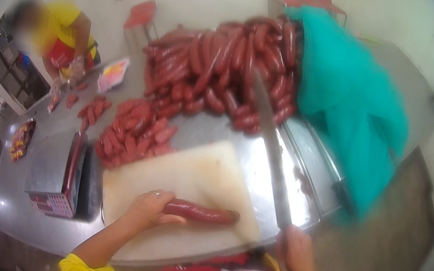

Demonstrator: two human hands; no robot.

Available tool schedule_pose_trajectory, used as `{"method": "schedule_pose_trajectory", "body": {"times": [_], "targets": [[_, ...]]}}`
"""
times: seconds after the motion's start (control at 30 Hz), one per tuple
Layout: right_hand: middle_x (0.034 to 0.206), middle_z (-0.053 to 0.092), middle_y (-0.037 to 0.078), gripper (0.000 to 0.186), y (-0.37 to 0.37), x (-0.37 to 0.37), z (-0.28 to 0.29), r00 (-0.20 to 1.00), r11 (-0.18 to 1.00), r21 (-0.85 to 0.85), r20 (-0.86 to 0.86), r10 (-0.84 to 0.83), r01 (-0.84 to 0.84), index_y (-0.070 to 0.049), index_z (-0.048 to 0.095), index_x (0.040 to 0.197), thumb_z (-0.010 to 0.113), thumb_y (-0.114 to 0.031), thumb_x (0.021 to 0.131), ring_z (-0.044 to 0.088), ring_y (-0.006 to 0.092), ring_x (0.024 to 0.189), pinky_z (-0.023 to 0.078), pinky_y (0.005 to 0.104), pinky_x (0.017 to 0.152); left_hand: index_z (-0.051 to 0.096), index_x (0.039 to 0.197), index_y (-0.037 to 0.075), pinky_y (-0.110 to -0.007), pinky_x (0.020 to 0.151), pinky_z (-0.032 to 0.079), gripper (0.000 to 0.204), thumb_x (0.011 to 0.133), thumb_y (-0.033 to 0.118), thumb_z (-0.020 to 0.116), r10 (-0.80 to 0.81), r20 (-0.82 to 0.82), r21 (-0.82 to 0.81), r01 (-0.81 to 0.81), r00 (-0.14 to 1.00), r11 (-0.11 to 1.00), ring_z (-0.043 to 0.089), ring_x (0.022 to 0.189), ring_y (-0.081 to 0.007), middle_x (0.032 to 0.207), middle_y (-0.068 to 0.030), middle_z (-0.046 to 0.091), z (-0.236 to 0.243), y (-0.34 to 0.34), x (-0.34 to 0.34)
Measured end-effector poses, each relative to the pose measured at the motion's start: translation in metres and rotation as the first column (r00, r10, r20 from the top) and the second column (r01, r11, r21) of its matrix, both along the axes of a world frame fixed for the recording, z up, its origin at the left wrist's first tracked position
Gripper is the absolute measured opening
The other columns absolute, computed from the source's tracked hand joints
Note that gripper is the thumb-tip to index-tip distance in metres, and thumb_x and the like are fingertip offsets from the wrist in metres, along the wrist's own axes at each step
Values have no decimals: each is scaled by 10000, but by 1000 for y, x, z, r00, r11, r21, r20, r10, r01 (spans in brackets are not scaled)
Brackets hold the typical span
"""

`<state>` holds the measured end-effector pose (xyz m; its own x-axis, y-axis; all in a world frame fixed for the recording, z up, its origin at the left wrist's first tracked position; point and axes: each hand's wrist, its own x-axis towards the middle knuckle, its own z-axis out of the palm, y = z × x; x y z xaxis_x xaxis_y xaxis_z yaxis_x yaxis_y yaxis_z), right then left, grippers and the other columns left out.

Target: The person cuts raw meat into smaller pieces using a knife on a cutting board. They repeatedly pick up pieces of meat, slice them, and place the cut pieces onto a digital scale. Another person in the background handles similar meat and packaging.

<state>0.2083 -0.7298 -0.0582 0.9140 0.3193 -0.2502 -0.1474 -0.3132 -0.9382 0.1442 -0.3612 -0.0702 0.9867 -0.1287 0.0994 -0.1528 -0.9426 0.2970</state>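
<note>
My left hand (150, 210) is closed round the left end of a thick dark-red sausage (204, 213), which lies flat on a worn white cutting board (194, 169). In my right hand (296, 249) is the dark handle of a long knife (274, 154). Its blade points up and away from me, clear of the sausage on the board. Just beyond the board's left side lies a heap of cut sausage pieces (127, 138). Farther back rises a big pile of whole sausages (218, 58), partly hidden by the knife's tip.
A metal box-shaped device (52, 177) with a sausage along its side stands left of the board on the steel table (5, 198). Green plastic sheeting (343, 99) hangs over the table's right side. At the far left a co-worker (67, 36) handles small packs. Red chairs (142, 14) stand behind.
</note>
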Motion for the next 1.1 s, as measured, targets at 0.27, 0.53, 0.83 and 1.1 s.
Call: {"method": "schedule_pose_trajectory", "body": {"times": [0.27,0.53,0.83,1.1], "targets": [[651,614,188,581,-12,14,-28,915,859,-349,9,403,-375,24,631,887,388,-493,993,635,346,636,487,410,629,586,1084,57,-464,941,360,391,735,204,683,251,142,-38,-248,958,968,507,1081,-312,1122,-125,554,-48,-31,-71],[732,636,238,598,9,49,-6,675,471,-656,-80,733,-589,-17,616,899,356,-549,981,626,437,748,487,501,687,579,848,115,-401,779,362,241,628,123,677,271,501,-151,-226,822,962,500,885,-274,897,-71,519,-81,-77,-28],[648,616,216,650,-4,94,78,519,120,-847,-199,832,-517,7,614,845,315,-552,989,623,416,637,505,479,626,591,808,143,-372,783,382,226,606,123,690,289,588,-186,-222,756,957,519,885,-234,897,-34,550,-88,-80,-30],[791,642,283,707,95,74,-45,525,335,-651,-114,844,-681,42,614,952,297,-590,973,631,439,804,497,477,751,596,805,149,-357,763,386,223,606,123,691,323,563,-228,-232,761,946,530,839,-213,863,-10,559,-83,-80,-29]]}}
